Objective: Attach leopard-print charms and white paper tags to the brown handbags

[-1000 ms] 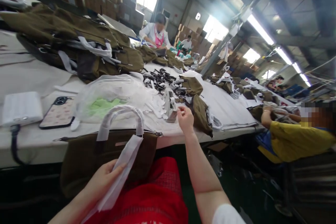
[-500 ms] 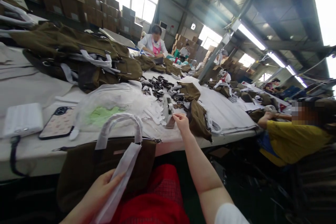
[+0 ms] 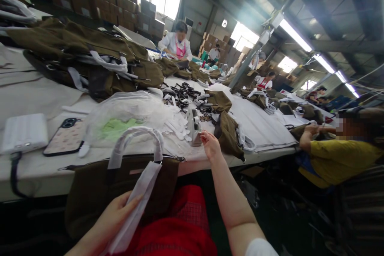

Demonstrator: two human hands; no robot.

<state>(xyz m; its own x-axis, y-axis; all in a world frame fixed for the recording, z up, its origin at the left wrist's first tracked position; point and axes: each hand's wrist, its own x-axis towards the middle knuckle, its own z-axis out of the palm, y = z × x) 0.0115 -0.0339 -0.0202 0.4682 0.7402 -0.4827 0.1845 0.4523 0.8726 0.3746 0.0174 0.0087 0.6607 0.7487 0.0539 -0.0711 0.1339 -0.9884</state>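
Note:
My left hand [image 3: 118, 213] is closed around a bag handle [image 3: 144, 184] wrapped in white film, its thumb lying along the film. That handle belongs to a dark olive bag [image 3: 87, 196] resting against the table edge; its other wrapped handle [image 3: 136, 131] arches upright above the zipped top. At the front of the table, my right hand [image 3: 211, 146] has its fingers drawn together, just right of a grey tape dispenser [image 3: 195, 130]. Whatever sits between those fingertips is too small to make out.
A clear plastic bag [image 3: 132, 106] with green pieces lies behind the handle. A phone [image 3: 64, 138] and a white power bank [image 3: 25, 134] rest at left. Straps [image 3: 183, 94] and olive bags [image 3: 75, 56] cover the table. A co-worker in yellow [image 3: 339, 160] sits at right.
My right hand has shifted slightly right and down, away from the tape dispenser, and its fingers have turned. My left hand keeps its hold on the wrapped handle.

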